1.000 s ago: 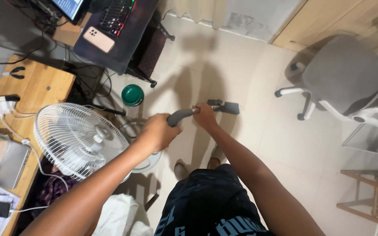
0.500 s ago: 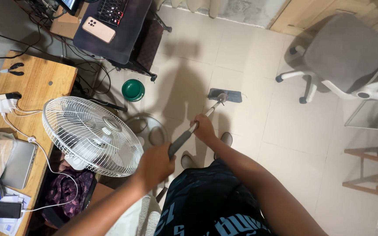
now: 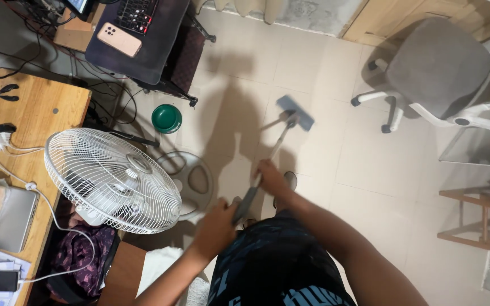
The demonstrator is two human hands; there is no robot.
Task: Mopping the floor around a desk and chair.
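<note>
A person grips a flat mop (image 3: 276, 140) with both hands: the right hand (image 3: 271, 180) is wrapped around the metal shaft, the left hand (image 3: 218, 226) closed on the dark grip just below it. The mop's blue-grey head (image 3: 295, 112) rests on the tiled floor (image 3: 324, 170) well ahead of both hands, a white pedestal fan (image 3: 112, 178) standing left of them.

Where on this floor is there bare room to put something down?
Bare tiles lie between the mop head and the grey chair, and right of the right hand. It is crowded around the fan, green bowl and wooden desk.
</note>
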